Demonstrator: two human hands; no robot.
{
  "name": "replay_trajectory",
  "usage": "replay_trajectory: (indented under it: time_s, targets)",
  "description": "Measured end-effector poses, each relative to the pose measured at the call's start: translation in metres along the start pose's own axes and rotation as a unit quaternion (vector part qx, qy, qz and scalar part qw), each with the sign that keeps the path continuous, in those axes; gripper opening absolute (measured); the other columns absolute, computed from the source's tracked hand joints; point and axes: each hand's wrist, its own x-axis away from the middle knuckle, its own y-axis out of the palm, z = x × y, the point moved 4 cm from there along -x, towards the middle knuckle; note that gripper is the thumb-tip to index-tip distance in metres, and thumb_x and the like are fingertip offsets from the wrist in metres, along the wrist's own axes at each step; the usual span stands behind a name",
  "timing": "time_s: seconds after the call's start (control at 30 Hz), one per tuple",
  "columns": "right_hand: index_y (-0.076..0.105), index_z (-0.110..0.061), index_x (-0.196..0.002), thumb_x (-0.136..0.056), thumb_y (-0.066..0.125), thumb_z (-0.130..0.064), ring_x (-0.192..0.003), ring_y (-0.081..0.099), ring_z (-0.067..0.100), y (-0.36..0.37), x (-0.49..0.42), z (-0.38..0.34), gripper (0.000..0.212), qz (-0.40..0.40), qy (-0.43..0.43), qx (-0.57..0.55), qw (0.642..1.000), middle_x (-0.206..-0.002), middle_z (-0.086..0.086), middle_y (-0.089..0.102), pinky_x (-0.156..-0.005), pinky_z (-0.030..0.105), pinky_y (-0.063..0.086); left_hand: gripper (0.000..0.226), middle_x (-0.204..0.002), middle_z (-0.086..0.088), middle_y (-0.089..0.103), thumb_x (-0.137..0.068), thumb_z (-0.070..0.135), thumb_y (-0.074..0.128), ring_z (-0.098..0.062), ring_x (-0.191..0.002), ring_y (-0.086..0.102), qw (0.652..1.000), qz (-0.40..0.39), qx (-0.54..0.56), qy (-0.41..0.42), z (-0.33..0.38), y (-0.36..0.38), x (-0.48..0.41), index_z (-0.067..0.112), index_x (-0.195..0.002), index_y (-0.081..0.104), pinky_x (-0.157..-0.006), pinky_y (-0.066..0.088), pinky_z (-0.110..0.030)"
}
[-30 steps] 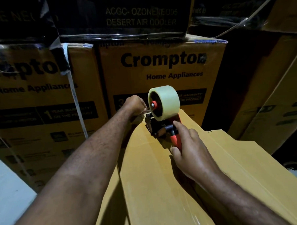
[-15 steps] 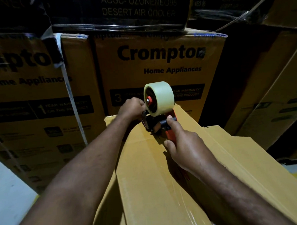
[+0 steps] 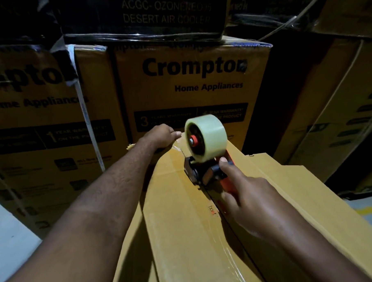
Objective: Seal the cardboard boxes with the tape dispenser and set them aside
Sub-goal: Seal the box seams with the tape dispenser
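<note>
Fingers (image 3: 231,170) of R hand (image 3: 254,204) curl round tape dispenser (image 3: 204,148), index stretched fwd, on the box (image 3: 185,236) top seam near its far end. L hand (image 3: 161,134) pins tape (image 3: 177,148) at box's far edge; its fingers hidden, can't tell grip. Risk: tape lifts or wrinkles if L lets go early.

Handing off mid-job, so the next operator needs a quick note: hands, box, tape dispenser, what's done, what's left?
Left hand rests on the far edge of the cardboard box, beside the tape start; its fingers are hidden.
Right hand grips the tape dispenser by its red handle, near the box's far end.
Done: a short strip is stuck from the far edge to the dispenser.
Left: probably pull toward you along the top, cut, set the box aside.
</note>
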Motion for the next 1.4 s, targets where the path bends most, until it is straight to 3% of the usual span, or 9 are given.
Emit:
replay_trajectory:
  time_s: [0.1,0.17,0.27,0.33,0.47,0.9,1.07,1.23,1.4]
  targets:
    - [-0.012,-0.052,-0.150,-0.102,0.045,-0.046,-0.083,0.053,0.004,-0.004,0.041,0.010,0.074,-0.033,0.030,0.014,0.999,-0.096,-0.011,0.048,-0.074,0.018,0.046,0.038,-0.094,-0.001,0.069,-0.101,0.055,0.050,-0.018,-0.086,0.062,1.000,-0.004,-0.008,-0.005,0.003,0.001,0.002,0.025,-0.092,0.070,-0.081,0.053,-0.039]
    - [-0.014,-0.051,-0.150,-0.103,0.044,-0.047,-0.084,0.051,0.004,-0.003,0.056,0.012,0.075,-0.032,0.039,0.015,0.999,-0.097,-0.011,0.047,-0.074,0.018,0.043,0.040,-0.118,-0.004,0.069,-0.102,0.055,0.045,-0.023,-0.107,0.062,0.998,-0.003,-0.064,-0.010,0.009,0.003,0.009,0.025,-0.112,0.069,-0.100,0.048,-0.053]
    - [-0.012,-0.048,-0.152,-0.103,0.045,-0.045,-0.088,0.052,0.005,0.000,0.060,0.010,0.075,-0.014,0.036,0.002,0.999,-0.104,-0.009,0.053,-0.075,0.019,0.044,0.057,-0.169,-0.001,0.017,-0.105,0.052,0.036,-0.034,-0.155,0.010,0.982,0.000,-0.183,0.036,0.021,0.013,0.029,0.028,-0.157,0.031,-0.116,0.004,-0.074]
    - [-0.011,-0.047,-0.153,-0.103,0.046,-0.043,-0.091,0.053,0.008,-0.001,0.060,0.009,0.075,-0.010,0.036,-0.003,0.999,-0.116,-0.005,0.059,-0.078,0.020,0.047,0.063,-0.170,0.004,-0.004,-0.105,0.053,0.033,-0.031,-0.155,-0.013,0.973,-0.032,-0.197,0.113,0.033,0.027,0.052,0.031,-0.162,0.014,-0.112,-0.013,-0.072]
    - [-0.006,-0.046,-0.155,-0.103,0.047,-0.040,-0.096,0.058,0.012,-0.004,0.063,0.008,0.074,-0.008,0.036,-0.005,0.999,-0.122,0.000,0.061,-0.082,0.025,0.051,0.062,-0.171,0.004,0.001,-0.106,0.054,0.021,-0.020,-0.157,-0.007,0.945,-0.095,-0.242,0.198,0.038,0.059,0.084,0.029,-0.162,0.012,-0.117,-0.011,-0.066]
    - [-0.021,-0.054,-0.146,-0.102,0.042,-0.050,-0.110,0.054,0.006,-0.018,0.146,0.018,0.077,-0.080,0.093,0.030,0.992,-0.130,-0.009,0.056,-0.092,0.018,0.043,0.063,-0.171,0.007,-0.001,-0.108,0.053,0.018,-0.016,-0.157,-0.002,0.950,-0.078,-0.251,0.168,0.047,0.052,0.102,0.024,-0.163,0.008,-0.123,0.000,-0.060]
    - [-0.010,-0.049,-0.152,-0.103,0.045,-0.045,-0.089,0.049,0.006,-0.017,0.153,0.022,0.074,-0.053,0.105,0.008,0.993,-0.123,-0.007,0.057,-0.081,0.019,0.043,0.066,-0.171,0.002,0.001,-0.108,0.053,0.024,-0.021,-0.157,-0.001,0.952,-0.077,-0.264,0.138,0.067,0.052,0.128,0.021,-0.163,0.010,-0.123,0.002,-0.063]
    - [-0.004,-0.046,-0.154,-0.102,0.048,-0.041,-0.085,0.050,0.012,-0.015,0.157,0.029,0.073,-0.033,0.086,-0.001,0.996,-0.117,-0.002,0.061,-0.079,0.025,0.047,0.057,-0.171,0.003,0.005,-0.110,0.043,0.024,-0.016,-0.157,0.001,0.951,-0.109,-0.227,0.181,0.083,0.066,0.236,0.024,-0.163,0.013,-0.125,-0.001,-0.055]
    - [-0.007,-0.041,-0.156,-0.103,0.047,-0.038,-0.090,0.058,0.016,-0.015,0.160,0.038,0.076,-0.037,0.042,-0.006,0.998,-0.109,0.003,0.060,-0.081,0.032,0.053,0.067,-0.170,0.008,-0.007,-0.105,0.059,0.024,-0.019,-0.156,-0.011,0.962,-0.143,-0.219,0.081,0.104,0.066,0.396,0.030,-0.162,0.007,-0.124,-0.008,-0.055]
